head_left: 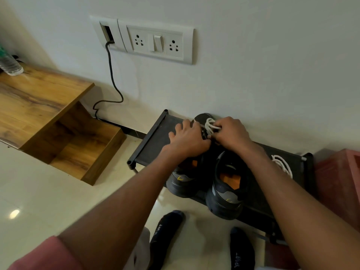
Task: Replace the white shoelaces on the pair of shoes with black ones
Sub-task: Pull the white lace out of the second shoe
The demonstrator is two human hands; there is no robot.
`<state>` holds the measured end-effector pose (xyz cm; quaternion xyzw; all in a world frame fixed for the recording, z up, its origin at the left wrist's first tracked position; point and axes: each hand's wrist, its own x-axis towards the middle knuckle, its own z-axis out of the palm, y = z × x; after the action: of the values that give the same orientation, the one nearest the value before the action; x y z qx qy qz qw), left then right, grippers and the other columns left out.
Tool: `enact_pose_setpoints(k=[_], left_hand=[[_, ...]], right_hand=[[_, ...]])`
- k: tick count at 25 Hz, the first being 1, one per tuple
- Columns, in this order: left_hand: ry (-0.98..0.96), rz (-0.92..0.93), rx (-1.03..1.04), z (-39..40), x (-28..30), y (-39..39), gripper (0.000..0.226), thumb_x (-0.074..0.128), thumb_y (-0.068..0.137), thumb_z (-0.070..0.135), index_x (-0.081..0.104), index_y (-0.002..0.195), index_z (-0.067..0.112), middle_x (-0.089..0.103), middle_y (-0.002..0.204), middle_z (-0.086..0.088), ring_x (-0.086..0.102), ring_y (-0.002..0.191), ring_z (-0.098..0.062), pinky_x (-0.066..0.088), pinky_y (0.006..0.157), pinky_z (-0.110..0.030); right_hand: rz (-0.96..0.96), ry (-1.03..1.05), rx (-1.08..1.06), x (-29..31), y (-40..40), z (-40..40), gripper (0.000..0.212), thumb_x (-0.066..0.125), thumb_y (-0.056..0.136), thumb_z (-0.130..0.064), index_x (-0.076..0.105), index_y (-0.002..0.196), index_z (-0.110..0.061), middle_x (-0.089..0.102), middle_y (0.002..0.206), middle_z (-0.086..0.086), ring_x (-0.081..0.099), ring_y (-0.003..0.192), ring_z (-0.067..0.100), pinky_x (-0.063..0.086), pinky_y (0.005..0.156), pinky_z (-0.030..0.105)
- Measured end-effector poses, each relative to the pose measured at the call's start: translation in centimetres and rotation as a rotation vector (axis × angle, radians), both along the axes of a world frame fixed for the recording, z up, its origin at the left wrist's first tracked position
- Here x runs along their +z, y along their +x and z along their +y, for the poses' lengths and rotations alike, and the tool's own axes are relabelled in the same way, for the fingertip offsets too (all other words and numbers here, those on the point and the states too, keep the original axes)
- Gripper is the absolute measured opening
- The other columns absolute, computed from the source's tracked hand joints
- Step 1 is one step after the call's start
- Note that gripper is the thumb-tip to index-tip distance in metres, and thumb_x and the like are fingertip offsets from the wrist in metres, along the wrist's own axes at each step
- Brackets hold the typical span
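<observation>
Two dark sneakers with orange insoles stand side by side on a low black shoe rack [152, 141], heels toward me: the left shoe [181, 182] and the right shoe [227, 191]. My right hand [229, 133] grips a bunch of white shoelace [210, 125] over the left shoe's toe end. My left hand [188, 139] rests on that same shoe beside it, fingers bent over the lacing area; what they hold is hidden. A second white shoelace [282, 164] lies loose on the rack at the right. No black laces show.
A wooden desk [35, 100] with an open shelf stands at left, a plastic bottle [9, 64] on it. A black cable [112, 75] hangs from the wall socket panel [155, 41]. A reddish box [339, 182] sits right of the rack. My socked feet [167, 236] are on the tiled floor.
</observation>
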<state>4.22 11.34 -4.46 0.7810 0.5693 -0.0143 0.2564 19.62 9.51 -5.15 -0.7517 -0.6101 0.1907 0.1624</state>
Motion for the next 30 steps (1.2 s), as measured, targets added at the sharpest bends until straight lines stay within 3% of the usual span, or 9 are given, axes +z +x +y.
enact_pose_setpoints(k=[3, 6, 7, 12, 18, 20, 24, 27, 30], left_hand=[[-0.058, -0.127, 0.076, 0.0, -1.2, -0.3, 0.058, 0.057, 0.083, 0.055, 0.048, 0.130, 0.022, 0.042, 0.140, -0.010, 0.045, 0.130, -0.041, 0.043, 0.106, -0.058], [-0.023, -0.165, 0.043, -0.4, -1.7, -0.6, 0.048, 0.057, 0.090, 0.052, 0.048, 0.127, 0.023, 0.048, 0.129, -0.009, 0.055, 0.114, -0.037, 0.048, 0.093, -0.045], [-0.023, -0.167, 0.033, -0.4, -1.8, -0.6, 0.047, 0.058, 0.092, 0.051, 0.048, 0.128, 0.022, 0.049, 0.130, -0.010, 0.055, 0.113, -0.036, 0.046, 0.090, -0.043], [-0.020, -0.160, 0.019, 0.3, -1.8, -0.7, 0.043, 0.060, 0.093, 0.048, 0.048, 0.125, 0.022, 0.051, 0.128, -0.010, 0.057, 0.110, -0.034, 0.041, 0.085, -0.039], [-0.018, -0.207, 0.032, 0.3, -2.3, -0.9, 0.039, 0.061, 0.090, 0.050, 0.051, 0.120, 0.028, 0.054, 0.122, -0.005, 0.057, 0.106, -0.030, 0.041, 0.084, -0.038], [-0.019, -0.202, 0.024, 0.4, -2.3, -0.9, 0.046, 0.061, 0.089, 0.053, 0.050, 0.127, 0.029, 0.055, 0.123, -0.005, 0.058, 0.106, -0.030, 0.044, 0.085, -0.039], [-0.025, -0.211, 0.031, 0.8, -2.4, -1.0, 0.048, 0.059, 0.091, 0.062, 0.050, 0.127, 0.033, 0.057, 0.122, -0.003, 0.060, 0.105, -0.026, 0.045, 0.084, -0.037], [-0.030, -0.213, 0.052, 0.9, -2.3, -0.9, 0.050, 0.053, 0.095, 0.067, 0.050, 0.130, 0.031, 0.054, 0.123, -0.005, 0.057, 0.108, -0.027, 0.041, 0.085, -0.037], [-0.040, -0.237, 0.056, 1.0, -2.3, -1.1, 0.041, 0.057, 0.098, 0.055, 0.050, 0.131, 0.031, 0.052, 0.129, -0.008, 0.057, 0.111, -0.031, 0.043, 0.086, -0.038]], right_hand=[[0.091, 0.034, -0.172, -0.4, 0.4, 0.4, 0.017, 0.075, 0.092, -0.026, 0.077, 0.100, -0.011, 0.074, 0.094, 0.013, 0.067, 0.091, 0.034, 0.050, 0.075, 0.037], [0.529, 0.067, -0.387, -0.3, 1.8, 1.1, 0.015, 0.064, 0.094, -0.020, 0.071, 0.091, -0.007, 0.077, 0.087, 0.009, 0.074, 0.086, 0.030, 0.060, 0.083, 0.045], [0.571, 0.054, -0.364, -0.3, 2.0, 1.1, 0.013, 0.066, 0.094, -0.021, 0.071, 0.090, -0.009, 0.077, 0.084, 0.005, 0.074, 0.085, 0.027, 0.060, 0.082, 0.043], [0.145, -0.038, -0.056, -0.9, 0.3, 0.5, 0.029, 0.083, 0.086, -0.037, 0.074, 0.106, -0.018, 0.066, 0.086, 0.000, 0.062, 0.084, 0.023, 0.039, 0.067, 0.031], [0.011, 0.015, -0.185, -0.9, -0.6, 1.3, 0.022, 0.067, 0.095, -0.022, 0.074, 0.110, -0.008, 0.072, 0.103, 0.016, 0.068, 0.099, 0.037, 0.049, 0.080, 0.032], [0.199, 0.027, -0.360, -1.1, 0.1, 1.9, 0.024, 0.059, 0.094, -0.023, 0.070, 0.108, -0.006, 0.073, 0.105, 0.018, 0.074, 0.092, 0.036, 0.058, 0.085, 0.039], [0.829, 0.122, -0.652, -0.6, 1.1, 1.9, 0.016, 0.055, 0.096, -0.006, 0.065, 0.107, -0.001, 0.070, 0.107, 0.015, 0.076, 0.069, 0.022, 0.054, 0.053, 0.028], [0.946, 0.146, -0.581, 0.0, -0.5, 1.0, 0.019, 0.050, 0.100, -0.004, 0.065, 0.091, -0.009, 0.076, 0.095, 0.009, 0.076, 0.079, 0.023, 0.052, 0.057, 0.026], [0.944, 0.098, -0.420, 0.1, -0.6, 0.5, 0.018, 0.050, 0.106, -0.013, 0.064, 0.095, -0.017, 0.081, 0.091, 0.001, 0.075, 0.089, 0.021, 0.047, 0.068, 0.028]])
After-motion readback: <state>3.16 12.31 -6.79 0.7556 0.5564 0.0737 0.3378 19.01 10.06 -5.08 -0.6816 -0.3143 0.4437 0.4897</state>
